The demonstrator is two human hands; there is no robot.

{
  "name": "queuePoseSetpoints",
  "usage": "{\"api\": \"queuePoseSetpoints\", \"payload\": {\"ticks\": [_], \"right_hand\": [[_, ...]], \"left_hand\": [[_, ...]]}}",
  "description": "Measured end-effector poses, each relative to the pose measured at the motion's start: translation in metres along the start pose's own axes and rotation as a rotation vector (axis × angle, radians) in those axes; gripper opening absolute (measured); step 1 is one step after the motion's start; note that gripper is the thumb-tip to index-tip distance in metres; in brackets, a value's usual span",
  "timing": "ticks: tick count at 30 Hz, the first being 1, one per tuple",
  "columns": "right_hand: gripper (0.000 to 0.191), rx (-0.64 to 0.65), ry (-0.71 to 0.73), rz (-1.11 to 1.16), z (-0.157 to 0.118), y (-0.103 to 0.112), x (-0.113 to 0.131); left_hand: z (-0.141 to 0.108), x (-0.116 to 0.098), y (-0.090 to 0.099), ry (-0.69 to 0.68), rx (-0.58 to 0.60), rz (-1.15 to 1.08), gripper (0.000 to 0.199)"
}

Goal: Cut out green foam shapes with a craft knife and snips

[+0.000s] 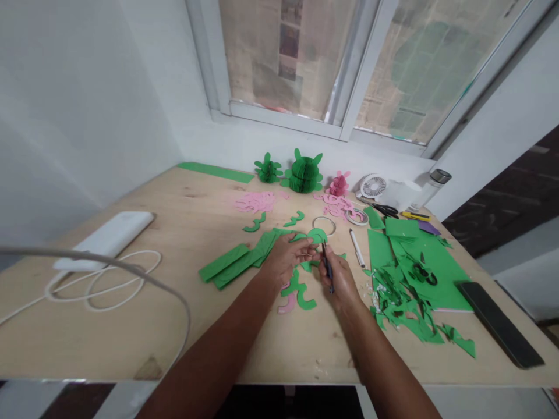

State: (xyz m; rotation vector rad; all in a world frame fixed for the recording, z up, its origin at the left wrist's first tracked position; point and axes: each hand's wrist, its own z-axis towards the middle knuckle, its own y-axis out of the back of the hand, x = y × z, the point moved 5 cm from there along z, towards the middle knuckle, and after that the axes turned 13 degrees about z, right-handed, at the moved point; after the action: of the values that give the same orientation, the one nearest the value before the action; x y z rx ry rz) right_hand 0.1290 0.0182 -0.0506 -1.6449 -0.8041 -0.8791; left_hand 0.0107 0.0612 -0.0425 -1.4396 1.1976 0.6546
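Toward the left edge of the tabletop (196,355), a pale cord (131,268) passes in front of a white device (117,230). Folded green strips (231,262) lie left of centre, beside the left hand (285,256). Lettering on the window papers (262,64) is too small to read. A large green paper figure (304,174) stands at the back edge. Mid-tabletop, the left hand's grip pinches a green curved piece (317,234), arched toward the back edge. The right hand's (340,273) grip is closed around a dark tool (329,270), its long axis front to back, tip backward at the piece. Rightward lie a white pen (357,248), green scraps (399,302) crowding green sheets (454,273), and, slanting near the front right corner, a dark phone (498,323).
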Motion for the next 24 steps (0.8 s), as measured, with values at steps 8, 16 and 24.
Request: {"api": "queuePoseSetpoints", "payload": {"ticks": [8, 16, 24], "right_hand": [[0.042, -0.106, 0.153, 0.077, 0.002, 0.008, 0.012], [0.04, -0.173, 0.169, 0.184, 0.006, 0.015, 0.013], [0.038, -0.115, 0.166, 0.327, 0.005, 0.014, 0.012]], "left_hand": [[-0.004, 0.0, -0.005, -0.003, 0.036, 0.098, 0.025], [-0.006, 0.006, -0.011, 0.021, 0.122, 0.104, 0.027], [-0.009, 0.005, -0.021, -0.018, 0.194, -0.045, 0.025]]}}
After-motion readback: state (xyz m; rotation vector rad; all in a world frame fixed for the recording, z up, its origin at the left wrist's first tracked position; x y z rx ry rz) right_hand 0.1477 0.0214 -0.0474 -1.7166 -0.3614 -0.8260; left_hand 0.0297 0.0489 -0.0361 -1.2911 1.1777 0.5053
